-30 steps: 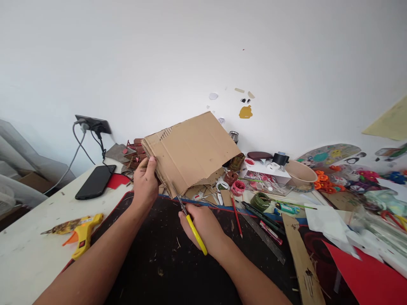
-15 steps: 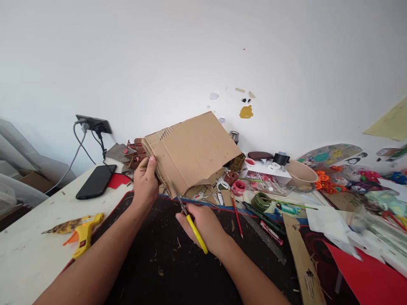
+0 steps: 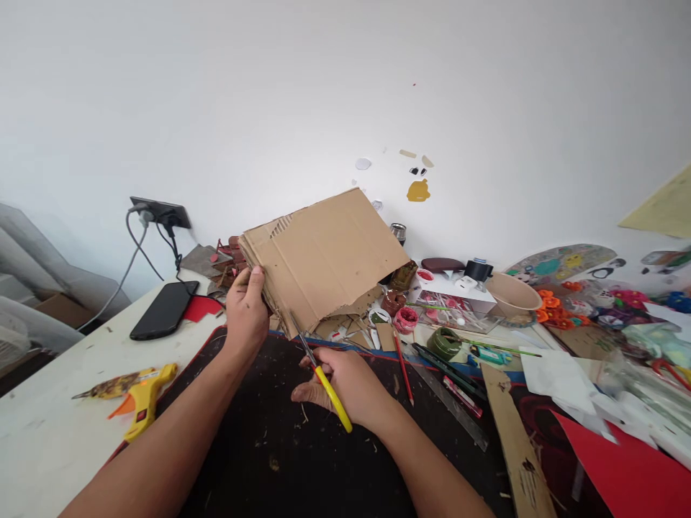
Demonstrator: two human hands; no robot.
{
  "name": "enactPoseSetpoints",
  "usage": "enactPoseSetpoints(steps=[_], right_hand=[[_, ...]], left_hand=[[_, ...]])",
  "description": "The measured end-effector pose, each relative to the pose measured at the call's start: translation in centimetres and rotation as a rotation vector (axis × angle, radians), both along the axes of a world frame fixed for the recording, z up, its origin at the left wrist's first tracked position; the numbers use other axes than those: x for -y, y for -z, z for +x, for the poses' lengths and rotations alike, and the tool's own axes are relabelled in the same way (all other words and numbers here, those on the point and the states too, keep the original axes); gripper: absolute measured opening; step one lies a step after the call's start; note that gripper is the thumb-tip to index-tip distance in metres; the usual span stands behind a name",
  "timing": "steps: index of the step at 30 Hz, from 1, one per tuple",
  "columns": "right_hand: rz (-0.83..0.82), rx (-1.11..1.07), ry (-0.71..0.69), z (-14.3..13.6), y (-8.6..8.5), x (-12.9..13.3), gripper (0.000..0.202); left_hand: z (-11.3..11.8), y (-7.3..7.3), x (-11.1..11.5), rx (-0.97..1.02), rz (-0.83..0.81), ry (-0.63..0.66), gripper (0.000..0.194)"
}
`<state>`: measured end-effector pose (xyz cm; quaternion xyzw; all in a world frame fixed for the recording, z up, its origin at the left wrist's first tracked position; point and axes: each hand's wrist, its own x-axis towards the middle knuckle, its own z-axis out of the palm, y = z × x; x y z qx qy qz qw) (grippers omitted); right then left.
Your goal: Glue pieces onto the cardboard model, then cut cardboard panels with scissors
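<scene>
My left hand (image 3: 248, 301) is closed on the left edge of a brown cardboard sheet (image 3: 335, 255), thumb on its front face, fingers behind. The sheet is tilted up above the dark mat, its lower edge ragged and its corrugation bared in one torn spot. In my right hand (image 3: 345, 381) are yellow-handled scissors (image 3: 332, 397), with the thumb spread a little away from the fingers. The scissor blades reach up to the cardboard's lower left corner and overlap it; whether they are parted I cannot tell.
On the white table at left lie a yellow glue gun (image 3: 137, 396) and a black phone (image 3: 165, 309). Paint jars (image 3: 404, 319), a red pencil (image 3: 403, 368), a clear ruler (image 3: 453, 406) and a cardboard strip (image 3: 515, 439) lie to the right. Red paper (image 3: 615, 460) covers the right corner.
My right thumb has moved out to the left, away from the scissor handle. The cardboard and my left hand have barely shifted.
</scene>
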<state>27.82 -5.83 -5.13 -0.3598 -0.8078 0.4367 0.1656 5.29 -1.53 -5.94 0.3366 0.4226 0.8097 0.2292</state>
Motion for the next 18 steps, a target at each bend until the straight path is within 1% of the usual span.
enactPoseSetpoints(steps=[8, 14, 18], right_hand=[[-0.092, -0.042, -0.035, 0.2, 0.0, -0.3, 0.07], [-0.109, -0.072, -0.052, 0.3, 0.1, -0.2, 0.076], [-0.176, -0.164, -0.092, 0.3, 0.3, -0.2, 0.085]], left_hand=[[0.1, -0.1, 0.2, -0.01, -0.015, -0.012, 0.036], [0.6, -1.2, 0.8, -0.009, -0.013, -0.066, 0.039], [0.9, -1.8, 1.4, -0.055, -0.025, -0.111, 0.043]])
